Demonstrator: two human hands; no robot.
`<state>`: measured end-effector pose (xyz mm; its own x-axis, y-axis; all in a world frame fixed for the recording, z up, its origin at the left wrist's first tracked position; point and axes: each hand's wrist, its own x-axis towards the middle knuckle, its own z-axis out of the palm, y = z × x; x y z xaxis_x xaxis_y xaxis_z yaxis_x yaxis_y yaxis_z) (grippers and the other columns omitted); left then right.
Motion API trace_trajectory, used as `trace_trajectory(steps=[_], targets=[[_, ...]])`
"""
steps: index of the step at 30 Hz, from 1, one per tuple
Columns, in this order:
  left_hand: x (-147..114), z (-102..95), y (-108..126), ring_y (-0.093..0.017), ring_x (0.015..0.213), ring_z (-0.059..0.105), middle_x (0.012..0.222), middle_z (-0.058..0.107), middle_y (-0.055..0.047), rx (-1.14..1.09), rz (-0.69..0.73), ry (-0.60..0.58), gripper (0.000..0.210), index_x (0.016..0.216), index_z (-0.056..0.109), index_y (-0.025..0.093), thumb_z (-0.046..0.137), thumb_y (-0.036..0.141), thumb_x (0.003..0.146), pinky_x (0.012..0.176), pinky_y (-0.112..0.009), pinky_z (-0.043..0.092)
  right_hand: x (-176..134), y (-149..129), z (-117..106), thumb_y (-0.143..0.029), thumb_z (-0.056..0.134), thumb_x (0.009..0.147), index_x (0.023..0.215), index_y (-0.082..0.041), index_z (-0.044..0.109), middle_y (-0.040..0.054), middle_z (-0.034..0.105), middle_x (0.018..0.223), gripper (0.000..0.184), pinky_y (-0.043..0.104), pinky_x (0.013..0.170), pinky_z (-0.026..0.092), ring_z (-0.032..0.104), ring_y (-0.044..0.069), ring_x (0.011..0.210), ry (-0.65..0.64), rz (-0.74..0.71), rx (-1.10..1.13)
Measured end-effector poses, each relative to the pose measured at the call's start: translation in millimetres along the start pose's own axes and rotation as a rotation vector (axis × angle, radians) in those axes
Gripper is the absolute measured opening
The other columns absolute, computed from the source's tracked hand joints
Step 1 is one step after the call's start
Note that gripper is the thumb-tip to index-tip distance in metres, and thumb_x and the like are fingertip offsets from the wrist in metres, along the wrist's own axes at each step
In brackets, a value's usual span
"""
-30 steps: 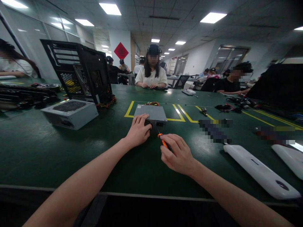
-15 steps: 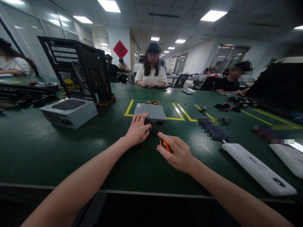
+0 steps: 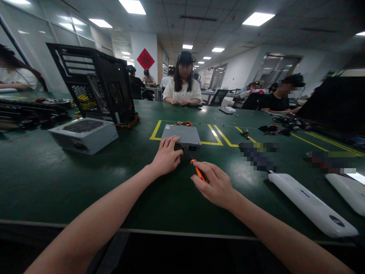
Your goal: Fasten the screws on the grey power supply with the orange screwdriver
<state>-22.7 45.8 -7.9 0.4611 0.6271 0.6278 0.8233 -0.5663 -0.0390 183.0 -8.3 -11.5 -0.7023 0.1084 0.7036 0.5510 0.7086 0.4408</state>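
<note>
A grey computer power supply (image 3: 184,133) lies on the green table in front of me, its fan and socket side facing me. My left hand (image 3: 167,155) grips its near left corner, fingers on the top and thumb down by the fan. In my right hand (image 3: 213,182) is an orange and black screwdriver (image 3: 200,174), held between thumb and fingers. Its thin shaft points up at the front face of the power supply, below the socket. Whether the tip touches a screw is too small to tell.
To the left stand a second power supply (image 3: 84,135) and a black computer case (image 3: 97,83). A small metal part (image 3: 245,133) and a long white device (image 3: 310,203) lie on the right. Yellow tape (image 3: 225,137) marks the table (image 3: 137,205). A person (image 3: 184,85) sits opposite.
My right hand has turned the screwdriver slightly and shifted a little to the right. My left hand and the power supply have stayed in place.
</note>
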Motion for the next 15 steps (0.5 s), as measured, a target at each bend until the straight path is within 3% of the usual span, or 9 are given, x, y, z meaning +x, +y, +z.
trace_trajectory(steps=[15], targets=[[0.4, -0.6, 1.4, -0.028, 0.124, 0.030, 0.130, 0.036, -0.011, 0.018, 0.005, 0.007, 0.017, 0.091, 0.063, 0.022, 0.053, 0.023, 0.077, 0.102, -0.048, 0.025, 0.4, 0.2, -1.6, -0.013, 0.055, 0.079, 0.095, -0.019, 0.051, 0.0117, 0.058, 0.107, 0.018, 0.028, 0.074, 0.050, 0.057, 0.019, 0.097, 0.005, 0.043, 0.018]])
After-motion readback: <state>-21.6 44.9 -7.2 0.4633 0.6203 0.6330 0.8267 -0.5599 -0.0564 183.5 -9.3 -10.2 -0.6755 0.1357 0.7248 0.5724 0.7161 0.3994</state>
